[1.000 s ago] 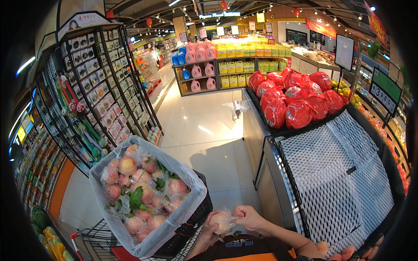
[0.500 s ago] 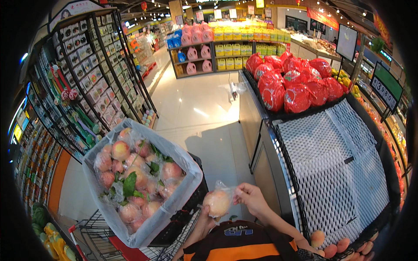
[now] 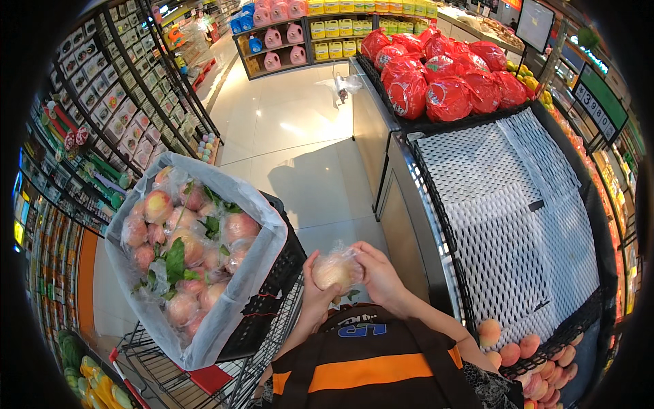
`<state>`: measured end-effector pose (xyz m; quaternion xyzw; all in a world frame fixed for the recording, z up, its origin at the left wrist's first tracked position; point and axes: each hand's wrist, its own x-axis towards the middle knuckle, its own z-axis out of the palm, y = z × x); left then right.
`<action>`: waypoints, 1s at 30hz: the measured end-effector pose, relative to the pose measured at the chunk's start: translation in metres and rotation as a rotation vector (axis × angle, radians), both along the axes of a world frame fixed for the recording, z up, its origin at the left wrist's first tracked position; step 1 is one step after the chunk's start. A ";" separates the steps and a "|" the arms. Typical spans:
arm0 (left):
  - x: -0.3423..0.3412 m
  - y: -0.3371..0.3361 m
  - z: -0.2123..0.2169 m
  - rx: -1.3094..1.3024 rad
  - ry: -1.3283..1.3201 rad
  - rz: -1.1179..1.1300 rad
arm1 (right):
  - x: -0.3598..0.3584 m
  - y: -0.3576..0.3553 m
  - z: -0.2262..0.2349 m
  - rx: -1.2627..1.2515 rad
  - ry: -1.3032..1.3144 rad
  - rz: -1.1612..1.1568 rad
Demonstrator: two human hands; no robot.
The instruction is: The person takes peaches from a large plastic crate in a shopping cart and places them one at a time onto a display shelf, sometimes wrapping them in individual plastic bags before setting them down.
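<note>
Left fingers (image 3: 309, 269): curled about the near and left sides of the peach (image 3: 332, 274), grasping it.
Right fingers (image 3: 368, 255): pinching the film (image 3: 348, 256) at the peach's right side.
Peach: one, pale, wrapped in clear film; held before the dark apron (image 3: 368, 371), between crate and table.
Rack (image 3: 119, 88): black, hung with rows of small packs.
Cart (image 3: 146, 354): wire, with red parts.
Crate (image 3: 289, 245): black, on the cart; pale liner (image 3: 153, 337) folded over the rim; filled with pink-yellow peaches (image 3: 182, 308), with green leaves (image 3: 175, 261) among them.
Floor (image 3: 300, 204): pale, glossy tiles, shadowed in part.
Shelf (image 3: 310, 46): beyond the floor; pink, blue and yellow jugs.
Table (image 3: 405, 232): white netting (image 3: 490, 225) in front, red bags (image 3: 446, 78) behind.
Loose peaches (image 3: 510, 354): several, at the table's near end.
Sign (image 3: 603, 105): black and green, upright at right.
</note>
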<state>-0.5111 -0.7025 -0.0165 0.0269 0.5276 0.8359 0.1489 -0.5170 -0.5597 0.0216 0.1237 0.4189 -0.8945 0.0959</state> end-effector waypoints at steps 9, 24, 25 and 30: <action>-0.001 0.006 -0.033 0.273 -0.187 -0.073 | 0.000 0.019 -0.016 -0.336 -0.080 0.077; -0.021 -0.009 -0.013 0.618 -0.206 -0.170 | 0.003 0.076 -0.050 1.515 0.465 -0.413; -0.021 -0.011 -0.016 0.553 -0.199 -0.154 | 0.004 0.073 -0.016 1.436 0.492 -0.434; -0.020 0.006 -0.002 0.183 -0.033 -0.184 | 0.012 0.061 0.037 1.134 0.446 0.109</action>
